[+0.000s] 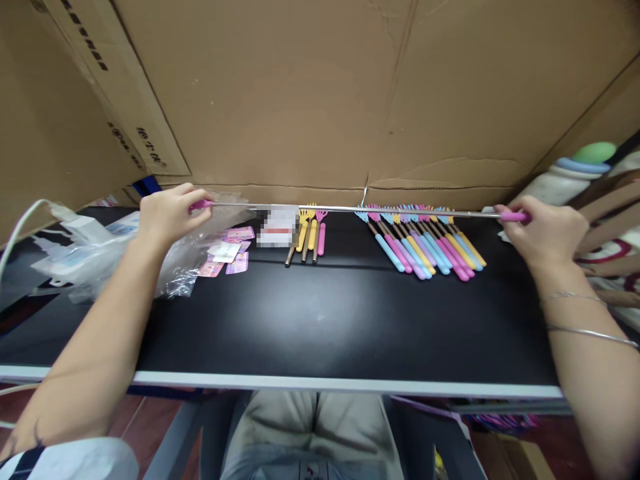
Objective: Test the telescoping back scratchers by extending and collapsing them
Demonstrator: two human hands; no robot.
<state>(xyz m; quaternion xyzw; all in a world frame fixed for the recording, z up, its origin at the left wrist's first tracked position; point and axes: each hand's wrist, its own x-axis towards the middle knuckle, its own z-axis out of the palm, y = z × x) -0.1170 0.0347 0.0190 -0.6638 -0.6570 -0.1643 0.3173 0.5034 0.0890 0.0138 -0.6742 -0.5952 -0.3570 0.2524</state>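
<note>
A telescopic back scratcher [350,209] is drawn out long and level above the black table. My left hand [173,212] pinches its pink head end. At the other end, my right hand [543,230] is closed round the pink handle. Beneath the metal rod lies a row of back scratchers [425,247] with blue, pink, purple and yellow handles, side by side at the right. Nearer the middle are a few loose yellow and pink scratcher heads with metal rods [311,235], and a pink handle [321,239] lies beside them.
Clear plastic bags [185,257] and a white cable [25,230] occupy the left. Small printed cards [237,262] and a blurred white packet [277,227] lie beside them. A pale bottle with a green top [563,177] stands at right. Cardboard [300,100] walls off the back.
</note>
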